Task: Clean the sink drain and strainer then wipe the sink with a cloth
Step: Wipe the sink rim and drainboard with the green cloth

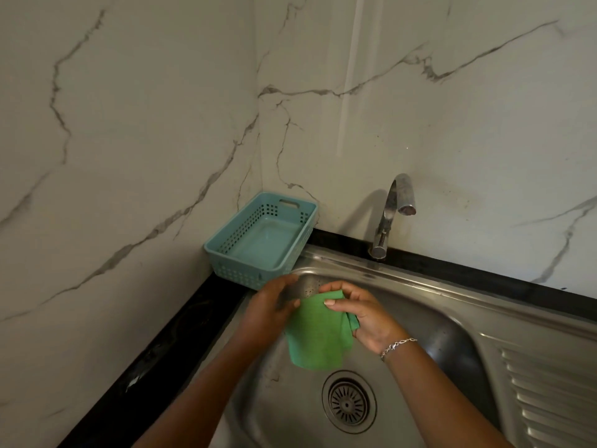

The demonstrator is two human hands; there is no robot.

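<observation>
A green cloth [315,334] hangs above the steel sink [429,315], held between both hands. My left hand [269,307] pinches its upper left edge. My right hand [358,313] grips the upper right part, with some cloth bunched under the palm. Below the cloth, the round metal strainer [348,403] sits in the drain at the bottom of the basin. Neither hand touches the strainer.
A teal plastic basket [226,244] stands in the back left corner on the black counter [155,347]. A chrome tap [392,210] rises behind the basin, with no water running. The ribbed draining board [549,399] lies to the right. Marble walls close the back and left.
</observation>
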